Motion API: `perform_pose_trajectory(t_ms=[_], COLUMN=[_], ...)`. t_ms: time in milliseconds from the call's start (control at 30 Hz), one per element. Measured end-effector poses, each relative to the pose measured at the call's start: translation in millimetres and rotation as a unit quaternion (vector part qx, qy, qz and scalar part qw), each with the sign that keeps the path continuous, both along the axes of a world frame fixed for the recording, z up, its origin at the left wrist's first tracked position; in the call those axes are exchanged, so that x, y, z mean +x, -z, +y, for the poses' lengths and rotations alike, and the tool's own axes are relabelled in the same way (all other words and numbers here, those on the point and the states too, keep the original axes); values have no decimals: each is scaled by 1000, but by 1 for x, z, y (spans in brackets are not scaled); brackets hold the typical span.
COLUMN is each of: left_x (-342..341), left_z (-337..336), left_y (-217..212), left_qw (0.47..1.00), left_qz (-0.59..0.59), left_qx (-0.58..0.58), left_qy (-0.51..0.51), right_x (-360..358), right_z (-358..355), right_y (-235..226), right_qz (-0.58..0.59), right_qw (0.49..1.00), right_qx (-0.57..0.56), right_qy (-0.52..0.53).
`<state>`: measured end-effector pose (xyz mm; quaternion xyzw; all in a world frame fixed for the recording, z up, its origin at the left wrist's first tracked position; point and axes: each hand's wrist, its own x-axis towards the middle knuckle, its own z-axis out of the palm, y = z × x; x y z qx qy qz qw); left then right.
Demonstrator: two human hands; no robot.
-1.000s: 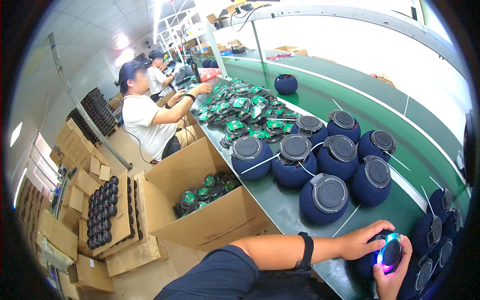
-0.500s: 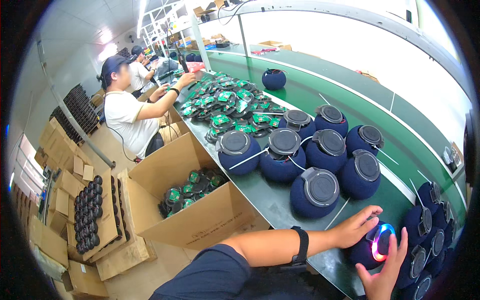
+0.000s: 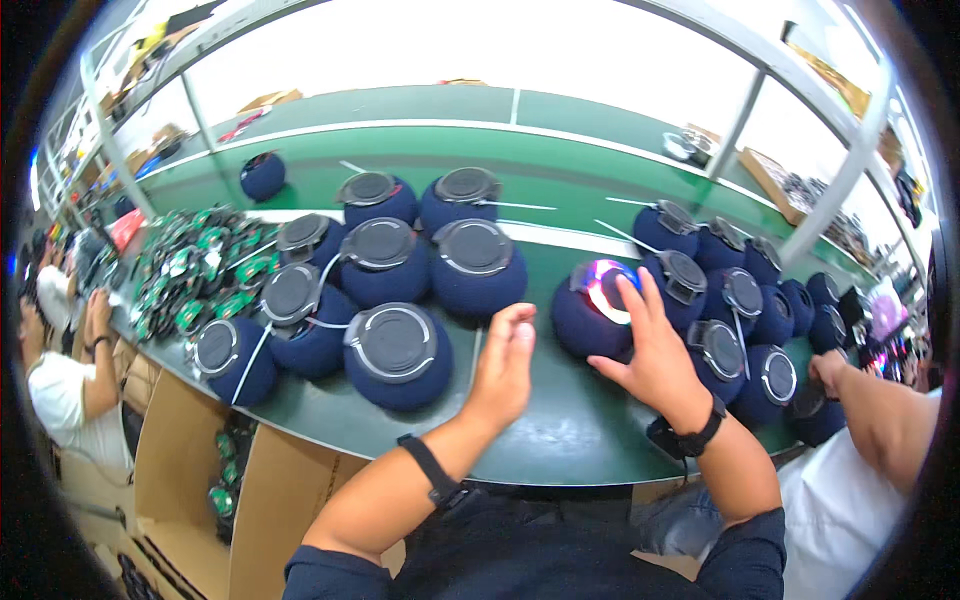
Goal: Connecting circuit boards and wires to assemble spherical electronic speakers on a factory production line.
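Observation:
A round navy fabric speaker (image 3: pixel 583 318) with a glowing pink and blue ring on top sits on the green bench (image 3: pixel 560 445) in front of me. My right hand (image 3: pixel 650 345) rests against its right side, fingers spread over the lit top. My left hand (image 3: pixel 503 362) hovers just left of it, fingers loosely curled, holding nothing. A similar unlit speaker (image 3: pixel 397 355) with a grey disc on top stands beside my left hand.
Several more navy speakers (image 3: pixel 385 260) cluster to the left and to the right (image 3: pixel 745 310). Green circuit boards (image 3: pixel 195 275) are piled at far left. Open cardboard boxes (image 3: pixel 185 470) stand below the bench edge. One person (image 3: pixel 70 390) sits left, another's arm (image 3: pixel 870 410) reaches in right.
The view has swung right, so the lit speaker and my hands now sit in the middle. My left hand has come off the speaker and hovers beside it.

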<state>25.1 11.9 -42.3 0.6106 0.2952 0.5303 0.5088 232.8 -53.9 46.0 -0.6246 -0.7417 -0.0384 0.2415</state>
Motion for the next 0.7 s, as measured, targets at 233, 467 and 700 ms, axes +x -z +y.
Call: perform_pose_trajectory(t_ms=[233, 467, 700], left_x=[-3, -2, -3], left_z=[-4, -4, -7], left_y=[-5, -3, -4], left_qw=[999, 997, 998], left_qz=[-4, 21, 21], left_qx=[-36, -41, -5], left_qy=[31, 54, 60], right_x=[-11, -14, -16], right_z=[-1, 24, 62], right_y=[-12, -19, 3], right_qz=[-56, -106, -82], right_qw=[998, 994, 996], right_qx=[26, 18, 32], right_qy=[21, 15, 20])
